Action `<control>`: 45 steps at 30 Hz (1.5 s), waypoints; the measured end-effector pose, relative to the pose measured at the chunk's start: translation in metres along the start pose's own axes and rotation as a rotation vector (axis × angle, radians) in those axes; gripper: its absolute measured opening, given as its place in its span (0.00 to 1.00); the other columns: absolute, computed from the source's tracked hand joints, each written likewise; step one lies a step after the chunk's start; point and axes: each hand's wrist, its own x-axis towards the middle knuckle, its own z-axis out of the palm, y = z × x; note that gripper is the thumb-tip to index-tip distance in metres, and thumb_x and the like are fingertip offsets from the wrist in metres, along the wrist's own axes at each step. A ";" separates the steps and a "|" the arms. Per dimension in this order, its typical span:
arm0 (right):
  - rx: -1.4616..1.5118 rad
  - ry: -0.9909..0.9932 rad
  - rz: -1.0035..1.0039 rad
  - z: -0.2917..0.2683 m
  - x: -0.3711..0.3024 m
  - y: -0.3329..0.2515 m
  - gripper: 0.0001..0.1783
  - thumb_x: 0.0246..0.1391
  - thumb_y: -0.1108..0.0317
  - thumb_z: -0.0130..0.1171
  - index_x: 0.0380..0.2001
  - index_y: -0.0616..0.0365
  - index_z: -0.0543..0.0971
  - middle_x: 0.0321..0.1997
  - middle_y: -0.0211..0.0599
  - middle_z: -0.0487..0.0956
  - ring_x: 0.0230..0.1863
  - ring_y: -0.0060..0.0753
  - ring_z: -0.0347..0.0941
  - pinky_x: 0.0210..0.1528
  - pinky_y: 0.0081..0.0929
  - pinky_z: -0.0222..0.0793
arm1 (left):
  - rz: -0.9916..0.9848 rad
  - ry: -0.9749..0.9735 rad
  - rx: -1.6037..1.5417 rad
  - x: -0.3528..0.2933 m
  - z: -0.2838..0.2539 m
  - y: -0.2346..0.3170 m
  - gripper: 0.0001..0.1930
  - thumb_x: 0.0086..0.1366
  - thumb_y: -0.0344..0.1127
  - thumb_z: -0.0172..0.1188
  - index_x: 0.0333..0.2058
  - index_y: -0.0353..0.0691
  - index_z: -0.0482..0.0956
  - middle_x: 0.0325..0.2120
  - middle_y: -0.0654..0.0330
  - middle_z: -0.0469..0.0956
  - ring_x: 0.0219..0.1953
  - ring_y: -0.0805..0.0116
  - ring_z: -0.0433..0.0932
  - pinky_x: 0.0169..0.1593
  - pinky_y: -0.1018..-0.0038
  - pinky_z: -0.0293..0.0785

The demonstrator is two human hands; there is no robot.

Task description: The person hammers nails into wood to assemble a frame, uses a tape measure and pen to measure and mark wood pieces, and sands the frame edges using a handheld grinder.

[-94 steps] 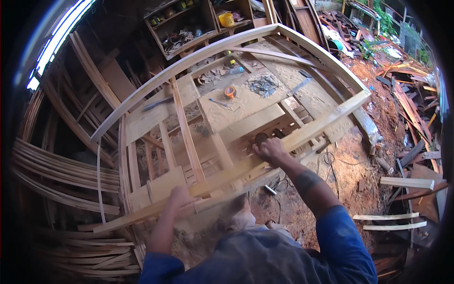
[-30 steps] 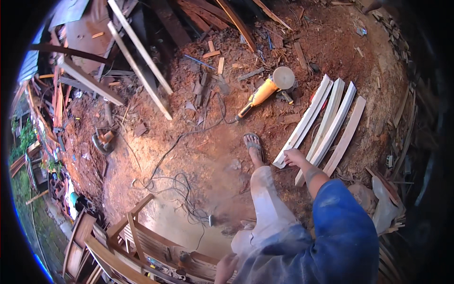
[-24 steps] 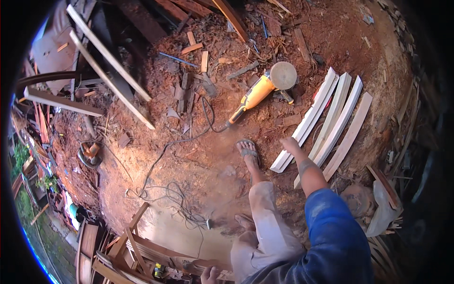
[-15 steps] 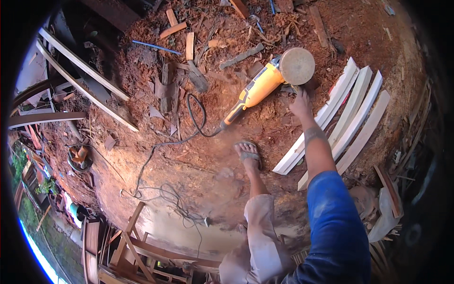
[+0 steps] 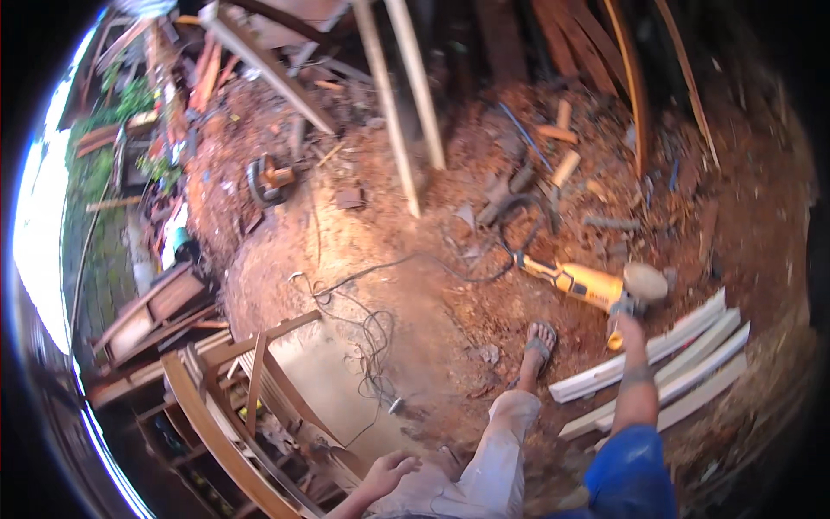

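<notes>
On the brown, debris-strewn ground at the right lies a yellow and black angle grinder [image 5: 590,284] with a round, tan sanding disc [image 5: 646,282]. My right hand [image 5: 630,328] is closed at its head end, by the side handle; the fingers are partly hidden. A dark power cord [image 5: 432,257] runs from the grinder's rear to a loose tangle in the middle. My left hand [image 5: 393,472] hangs at the lower middle over my light trousers, with loosely bent fingers and nothing in it.
Several pale, curved wooden pieces [image 5: 692,363] lie beside my right forearm. My sandalled foot [image 5: 538,343] stands left of them. A wooden frame [image 5: 220,424] fills the lower left. Long pale strips [image 5: 389,104] lean at the back. An orange and black tool [image 5: 272,180] lies farther left.
The view has swung left, so the scene appears turned and shifted right. My left hand has come into sight. The grinder's disc now shows at a different tilt, with my right hand still at its head.
</notes>
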 end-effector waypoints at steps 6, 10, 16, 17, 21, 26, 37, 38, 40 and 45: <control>0.034 0.050 0.155 0.181 -0.280 0.018 0.04 0.48 0.73 0.54 0.21 0.55 0.71 0.17 0.35 0.68 0.14 0.38 0.69 0.14 0.36 0.67 | 0.510 0.069 0.226 -0.033 -0.019 0.027 0.24 0.72 0.52 0.53 0.47 0.34 0.82 0.41 0.49 0.84 0.44 0.60 0.82 0.50 0.66 0.75; -0.276 -0.270 -0.046 0.301 -0.494 -0.043 0.16 0.43 0.79 0.58 0.38 0.63 0.71 0.23 0.39 0.73 0.18 0.33 0.73 0.18 0.30 0.70 | 0.387 -0.178 -0.043 -0.008 -0.028 0.049 0.31 0.66 0.61 0.58 0.44 0.32 0.83 0.37 0.52 0.83 0.42 0.61 0.81 0.47 0.66 0.74; -0.812 -0.407 -0.896 0.519 -0.688 -0.103 0.22 0.56 0.70 0.58 0.53 0.66 0.69 0.32 0.40 0.78 0.27 0.29 0.76 0.28 0.28 0.73 | 0.701 0.151 -0.796 -0.127 -0.222 0.096 0.11 0.59 0.34 0.68 0.38 0.37 0.79 0.29 0.61 0.79 0.34 0.75 0.77 0.38 0.73 0.76; -0.882 -0.382 -0.994 0.538 -0.698 -0.102 0.20 0.59 0.68 0.57 0.52 0.67 0.70 0.33 0.40 0.79 0.28 0.29 0.76 0.31 0.28 0.74 | 0.478 -0.041 -0.874 -0.128 -0.266 0.090 0.09 0.60 0.31 0.65 0.36 0.34 0.78 0.28 0.57 0.80 0.27 0.67 0.80 0.36 0.65 0.80; -0.949 -0.877 -0.622 0.607 -0.698 -0.141 0.26 0.69 0.56 0.45 0.39 0.68 0.83 0.39 0.45 0.85 0.45 0.37 0.80 0.52 0.31 0.72 | 0.379 -0.323 -1.323 -0.131 -0.441 0.033 0.06 0.60 0.33 0.61 0.29 0.40 0.73 0.19 0.66 0.70 0.18 0.75 0.69 0.22 0.75 0.69; -1.319 -0.374 -0.935 0.679 -0.621 -0.196 0.20 0.62 0.55 0.58 0.35 0.65 0.82 0.27 0.38 0.81 0.29 0.29 0.75 0.36 0.31 0.71 | 0.407 -0.202 -1.416 -0.129 -0.531 -0.040 0.07 0.59 0.30 0.62 0.31 0.40 0.71 0.19 0.67 0.68 0.16 0.78 0.68 0.20 0.78 0.68; -1.690 -0.263 -0.395 0.864 -0.346 -0.304 0.18 0.60 0.56 0.56 0.36 0.63 0.82 0.29 0.39 0.84 0.28 0.30 0.81 0.31 0.29 0.76 | 0.092 0.054 -0.780 -0.057 -0.602 -0.040 0.07 0.56 0.28 0.61 0.22 0.33 0.74 0.12 0.60 0.73 0.12 0.71 0.72 0.18 0.73 0.70; -1.613 -0.260 -0.385 0.885 -0.332 -0.320 0.17 0.61 0.57 0.55 0.35 0.63 0.82 0.29 0.39 0.84 0.28 0.30 0.80 0.30 0.28 0.75 | 0.070 0.040 -0.790 -0.046 -0.612 -0.028 0.07 0.56 0.28 0.61 0.22 0.33 0.74 0.12 0.60 0.73 0.12 0.71 0.72 0.18 0.73 0.70; -1.430 -0.236 -0.363 0.905 -0.319 -0.334 0.16 0.61 0.59 0.54 0.33 0.63 0.81 0.29 0.39 0.84 0.27 0.29 0.80 0.27 0.27 0.74 | -0.069 -0.003 -0.830 -0.037 -0.624 -0.007 0.07 0.55 0.27 0.61 0.21 0.32 0.75 0.13 0.59 0.74 0.13 0.71 0.73 0.18 0.73 0.70; -1.859 -0.250 -0.448 0.975 -0.217 -0.364 0.22 0.58 0.55 0.56 0.30 0.68 0.83 0.28 0.52 0.84 0.32 0.47 0.83 0.38 0.42 0.78 | -0.187 0.009 -0.854 0.007 -0.628 0.014 0.05 0.54 0.27 0.63 0.24 0.31 0.79 0.15 0.59 0.76 0.16 0.71 0.76 0.22 0.72 0.71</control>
